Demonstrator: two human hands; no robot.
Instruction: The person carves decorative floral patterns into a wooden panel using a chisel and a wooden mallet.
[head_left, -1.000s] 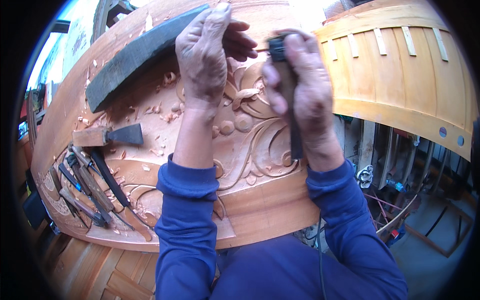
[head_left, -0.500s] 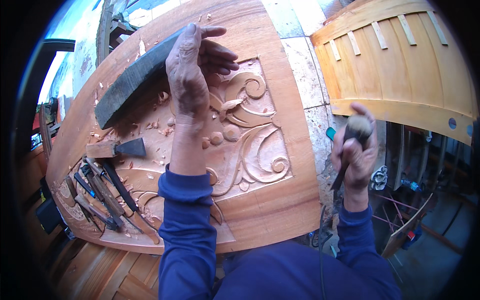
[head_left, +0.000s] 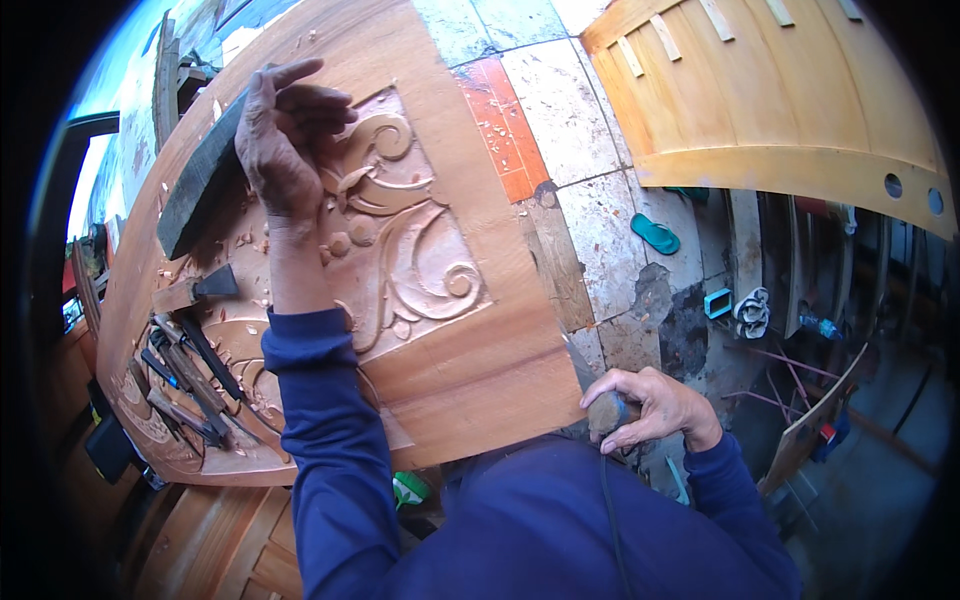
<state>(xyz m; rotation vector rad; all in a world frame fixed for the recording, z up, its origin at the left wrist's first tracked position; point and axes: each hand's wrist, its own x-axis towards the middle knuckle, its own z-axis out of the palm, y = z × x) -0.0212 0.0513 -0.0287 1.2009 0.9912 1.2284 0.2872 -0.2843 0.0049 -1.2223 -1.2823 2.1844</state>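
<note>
My left hand [head_left: 280, 145] is raised over a carved wooden panel [head_left: 450, 400], its fingers stretched out and holding nothing. Beside it lies a thick dark grey board [head_left: 205, 175], slanting across the panel. Scrolls and leaf shapes [head_left: 405, 265] stand in relief near that hand, with wood shavings scattered about. Off the panel's near right corner, my right hand [head_left: 660, 405] is closed around a brush, whose rounded brownish end [head_left: 607, 412] faces up; its bristles cannot be clearly made out.
Several chisels and gouges [head_left: 195, 380] lie at the panel's left, below a wooden-handled wide blade [head_left: 205, 288]. A yellowish slatted wooden piece [head_left: 760, 100] stands at the far right. On the tiled floor are a green sandal [head_left: 655, 234] and a cable [head_left: 612, 520] near my lap.
My right hand has come down and toward my body with the brush, which has turned. The view has shifted right, showing more floor. My left hand keeps its raised, open pose over the panel.
</note>
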